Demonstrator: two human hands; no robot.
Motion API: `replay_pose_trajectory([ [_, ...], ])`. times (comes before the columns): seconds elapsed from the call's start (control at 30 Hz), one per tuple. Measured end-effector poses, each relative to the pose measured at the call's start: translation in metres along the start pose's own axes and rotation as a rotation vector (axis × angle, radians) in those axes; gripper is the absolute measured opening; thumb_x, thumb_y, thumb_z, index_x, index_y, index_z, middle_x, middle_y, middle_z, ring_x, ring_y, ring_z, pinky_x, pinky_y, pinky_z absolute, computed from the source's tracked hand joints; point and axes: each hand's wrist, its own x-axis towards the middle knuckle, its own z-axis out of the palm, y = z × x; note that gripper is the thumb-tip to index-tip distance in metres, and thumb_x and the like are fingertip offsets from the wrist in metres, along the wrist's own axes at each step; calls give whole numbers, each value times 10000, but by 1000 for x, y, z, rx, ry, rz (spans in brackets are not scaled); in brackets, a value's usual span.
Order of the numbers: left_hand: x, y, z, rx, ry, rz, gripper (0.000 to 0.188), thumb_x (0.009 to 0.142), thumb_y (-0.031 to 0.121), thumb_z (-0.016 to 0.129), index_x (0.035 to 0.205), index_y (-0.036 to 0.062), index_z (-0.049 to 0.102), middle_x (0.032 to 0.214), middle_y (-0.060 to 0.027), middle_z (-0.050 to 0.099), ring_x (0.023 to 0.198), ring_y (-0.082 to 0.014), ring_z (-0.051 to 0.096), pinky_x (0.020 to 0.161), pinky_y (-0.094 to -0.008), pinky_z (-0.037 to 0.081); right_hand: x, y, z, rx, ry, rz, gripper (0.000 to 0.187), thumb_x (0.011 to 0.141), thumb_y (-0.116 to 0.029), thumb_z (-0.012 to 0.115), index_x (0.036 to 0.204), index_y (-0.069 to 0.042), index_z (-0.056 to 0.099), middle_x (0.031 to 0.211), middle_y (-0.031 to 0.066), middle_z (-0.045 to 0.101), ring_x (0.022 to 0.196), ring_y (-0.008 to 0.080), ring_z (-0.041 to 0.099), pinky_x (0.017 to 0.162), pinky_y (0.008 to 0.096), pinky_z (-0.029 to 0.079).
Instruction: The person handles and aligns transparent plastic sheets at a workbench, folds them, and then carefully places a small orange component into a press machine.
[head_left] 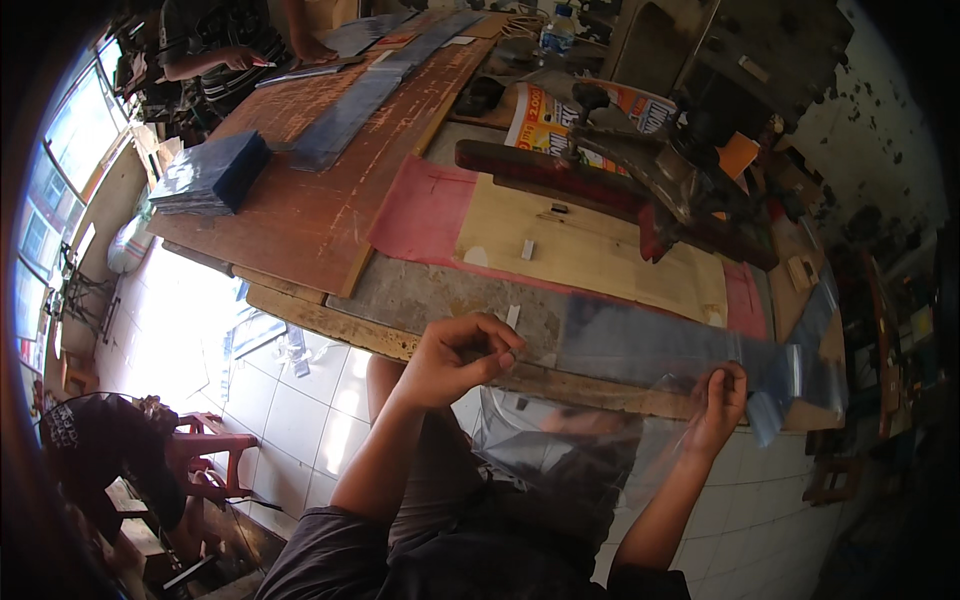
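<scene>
My left hand (462,362) is raised over the front edge of the bench, its thumb and fingers curled into a pinch. Whatever may be between those fingertips is too small to make out. Farther right, my right hand (718,408) pinches a clear plastic sheet (560,440), which droops across my lap below the bench edge. A long strip of bluish clear plastic (640,338) lies along the bench just beyond my hands. Behind it, a yellow board (610,262) rests on a pink sheet (415,215), with small pale pieces on and near it.
A dark metal press arm (580,185) spans the yellow board. A stack of plastic sheets (210,175) and long plastic strips (375,100) occupy the brown table (300,220). Another person's hands (310,50) work at its far end. Someone sits low at left near a red stool (225,440).
</scene>
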Motion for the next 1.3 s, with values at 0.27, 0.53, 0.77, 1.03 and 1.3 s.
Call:
replay_pose_trajectory([
  [0.27, -3, 1, 3, -24, 44, -23, 204, 893, 36, 742, 1087, 3, 686, 859, 11, 656, 795, -58, 605, 741, -232, 473, -2, 0, -2, 14, 18, 17, 274, 973, -250, 749, 1121, -87, 585, 861, -12, 617, 701, 69, 551, 564, 210, 411],
  [0.53, -3, -4, 1, -19, 42, -22, 220, 914, 27, 718, 1115, 16, 630, 875, 11, 656, 830, -55, 615, 770, -236, 482, -1, 2, -3, 28, -7, -1, 250, 978, -230, 739, 1116, -79, 595, 865, -13, 608, 716, 79, 541, 625, 225, 411],
  [0.77, -3, -4, 3, 1, 16, -6, 239, 917, 43, 731, 1137, -1, 649, 940, -20, 669, 895, -75, 634, 813, -245, 499, -1, -1, -5, 29, -59, -14, 222, 981, -186, 732, 1105, -51, 607, 894, 7, 616, 738, 89, 564, 642, 237, 457],
  [1.03, -3, 6, 10, 84, -69, -69, 295, 891, 18, 759, 1170, -43, 686, 925, -25, 677, 892, -82, 626, 817, -245, 496, -2, 2, -11, -2, -105, 20, 259, 957, -177, 752, 1130, -33, 622, 914, 9, 636, 779, 90, 612, 659, 236, 479],
  [1.3, -4, 7, 5, 195, -180, -87, 271, 872, 2, 713, 1141, -33, 705, 929, -44, 709, 870, -104, 661, 783, -276, 520, -2, -27, -11, 119, -264, 122, 234, 959, -192, 729, 1098, -24, 643, 831, 26, 648, 770, 110, 642, 716, 263, 499],
])
